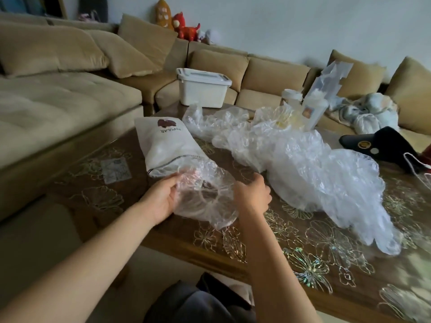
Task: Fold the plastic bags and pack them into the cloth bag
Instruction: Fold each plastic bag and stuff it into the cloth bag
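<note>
A white cloth bag (161, 143) printed "POPULAR" lies on the table, its mouth facing me. A crumpled clear plastic bag (205, 194) sits at that mouth, partly over it. My left hand (161, 199) holds the bag's left edge with thumb and fingers curled on the film. On the bag's right side, my right hand (253, 194) grips the plastic with its fingers curled. A large heap of clear plastic bags (303, 169) stretches across the table to the right.
The brown table (303, 248) has a gold flower pattern and a near edge close to my lap. A white lidded box (203, 89) stands at the far edge. Cups and jars (312, 110) stand behind the heap, a black cap (382, 145) at the right. A beige sofa (58, 94) wraps round.
</note>
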